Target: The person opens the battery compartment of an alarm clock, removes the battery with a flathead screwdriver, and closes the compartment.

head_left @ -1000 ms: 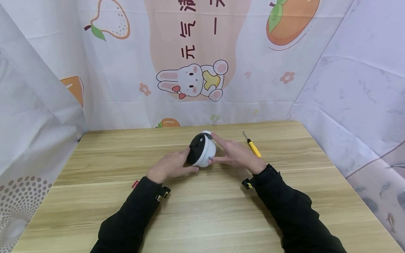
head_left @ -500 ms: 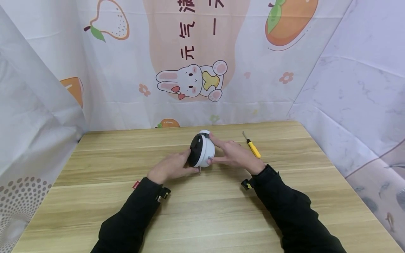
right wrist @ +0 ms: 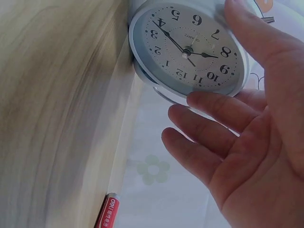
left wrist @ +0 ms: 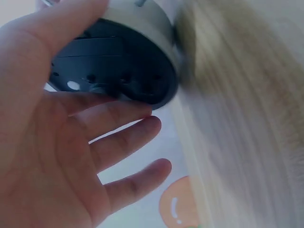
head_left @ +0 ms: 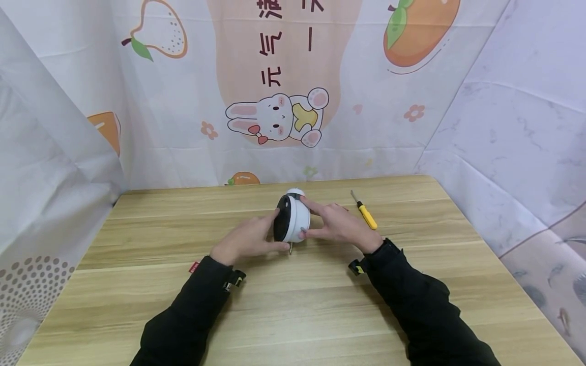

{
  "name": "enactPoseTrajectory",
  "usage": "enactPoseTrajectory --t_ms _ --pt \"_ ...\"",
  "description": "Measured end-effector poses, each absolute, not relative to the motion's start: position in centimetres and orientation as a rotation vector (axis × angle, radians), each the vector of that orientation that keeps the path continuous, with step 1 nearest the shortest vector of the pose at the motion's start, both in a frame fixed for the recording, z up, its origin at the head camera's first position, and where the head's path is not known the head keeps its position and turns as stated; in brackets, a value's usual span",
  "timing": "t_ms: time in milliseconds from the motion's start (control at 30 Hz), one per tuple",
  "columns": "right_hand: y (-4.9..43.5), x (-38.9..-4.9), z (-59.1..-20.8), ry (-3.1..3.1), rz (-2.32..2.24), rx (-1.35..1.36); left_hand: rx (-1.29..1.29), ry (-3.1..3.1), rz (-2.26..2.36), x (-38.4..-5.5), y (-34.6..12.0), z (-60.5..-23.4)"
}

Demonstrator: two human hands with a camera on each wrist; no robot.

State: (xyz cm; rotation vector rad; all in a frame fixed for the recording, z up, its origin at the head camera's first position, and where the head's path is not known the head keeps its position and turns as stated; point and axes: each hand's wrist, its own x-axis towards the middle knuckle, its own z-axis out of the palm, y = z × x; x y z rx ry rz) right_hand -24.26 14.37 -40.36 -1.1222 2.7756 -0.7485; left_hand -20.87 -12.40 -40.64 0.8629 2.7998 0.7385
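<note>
A white alarm clock (head_left: 299,219) stands on its side on the wooden table, its top toward the back curtain and a metal foot pointing to the near side. My left hand (head_left: 247,240) holds it by the black back (left wrist: 118,66), thumb on one edge and fingers along the other. Opposite, my right hand (head_left: 340,224) grips the dial side between thumb and fingers; the last fingers stay spread off it. The dial (right wrist: 190,47) with its black numerals and hands shows in the right wrist view only.
A yellow-handled screwdriver (head_left: 368,216) lies right of the right hand. In the right wrist view a red battery (right wrist: 109,211) lies on the table beyond that hand. A printed curtain (head_left: 183,122) closes off the table's back edge.
The clock has turned in both hands, so its black back shows narrower and its metal foot shows more at the near side. The hands keep nearly the same places.
</note>
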Motion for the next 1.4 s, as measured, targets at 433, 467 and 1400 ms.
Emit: enactPoseTrajectory --t_ms 433,467,1400 --pt "13.8 -24.4 -40.6 2.598 -0.826 -1.171 0.970 2.830 0.889 -21.0 -12.6 -40.4" --pt "13.8 -24.4 -40.6 2.597 -0.821 -1.177 0.968 2.832 0.893 -21.1 -12.6 -40.4" --pt "13.4 -24.1 -42.4 2.416 -0.770 -1.075 0.998 2.651 1.097 -21.0 -11.7 -40.5"
